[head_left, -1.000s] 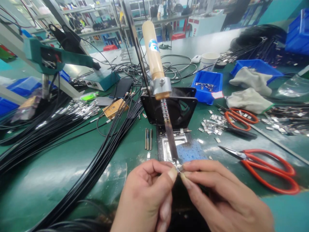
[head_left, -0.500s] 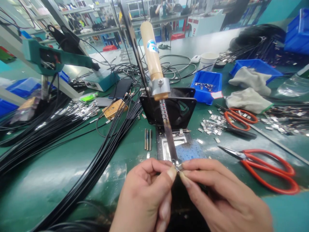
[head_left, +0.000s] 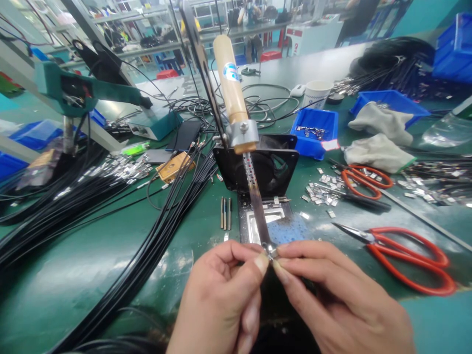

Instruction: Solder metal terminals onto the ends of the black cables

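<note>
My left hand (head_left: 228, 285) pinches thumb against forefinger just left of the soldering iron's tip; what lies between them is too small to tell. My right hand (head_left: 332, 290) closes its thumb and fingers on a small metal connector (head_left: 273, 253) right under the tip. The fingertips of both hands almost meet there. Above them a soldering iron (head_left: 232, 86) with a wooden handle slants downward, clamped to a stand. Behind the hands lie a blue sponge (head_left: 289, 229) and a metal tray (head_left: 252, 223).
Red-handled scissors (head_left: 409, 250) lie on the right, a second pair (head_left: 365, 182) behind them. Loose metal connectors (head_left: 324, 191) are scattered near a blue bin (head_left: 315, 130). A black fan (head_left: 258, 167) stands behind the iron. Black cables (head_left: 155, 236) run along the left.
Both hands keep their pinch under the iron's tip. The small metal connector looks slightly shifted or turned at the tip; otherwise the scene is nearly the same.
</note>
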`<state>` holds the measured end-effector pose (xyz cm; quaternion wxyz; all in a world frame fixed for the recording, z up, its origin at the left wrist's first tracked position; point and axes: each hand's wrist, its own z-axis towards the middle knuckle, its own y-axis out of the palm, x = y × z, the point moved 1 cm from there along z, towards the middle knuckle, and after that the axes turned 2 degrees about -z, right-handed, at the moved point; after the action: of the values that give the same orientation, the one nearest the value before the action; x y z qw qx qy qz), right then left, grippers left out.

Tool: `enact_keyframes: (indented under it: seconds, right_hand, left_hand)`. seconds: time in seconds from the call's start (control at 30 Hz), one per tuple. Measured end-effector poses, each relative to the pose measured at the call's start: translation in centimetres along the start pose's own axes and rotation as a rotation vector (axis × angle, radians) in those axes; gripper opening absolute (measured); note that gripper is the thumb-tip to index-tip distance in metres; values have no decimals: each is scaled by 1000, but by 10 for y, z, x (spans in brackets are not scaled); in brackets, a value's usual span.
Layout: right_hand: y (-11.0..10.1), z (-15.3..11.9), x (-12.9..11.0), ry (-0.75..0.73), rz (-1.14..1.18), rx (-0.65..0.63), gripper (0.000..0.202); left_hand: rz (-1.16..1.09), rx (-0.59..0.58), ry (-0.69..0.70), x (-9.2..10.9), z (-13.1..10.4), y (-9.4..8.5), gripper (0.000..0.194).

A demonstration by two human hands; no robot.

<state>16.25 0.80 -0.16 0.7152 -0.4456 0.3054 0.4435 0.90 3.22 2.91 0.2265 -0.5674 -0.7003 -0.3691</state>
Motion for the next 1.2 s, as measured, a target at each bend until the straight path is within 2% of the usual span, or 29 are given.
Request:
enact_keyframes:
  seconds: [0.67,1.07,1.2]
  right_hand:
    - [2,0,-2,-9,-12,4,17]
    - [1,-2,-2,51,4,2,19]
    - [-1,-4,-1,108,18,24,15]
  left_hand:
    - [-2,-9,5,0,1,-1,21]
    - [0,-23,-10,-3,1,-2,19]
    - [7,-79,13,-8,-2,-8,22]
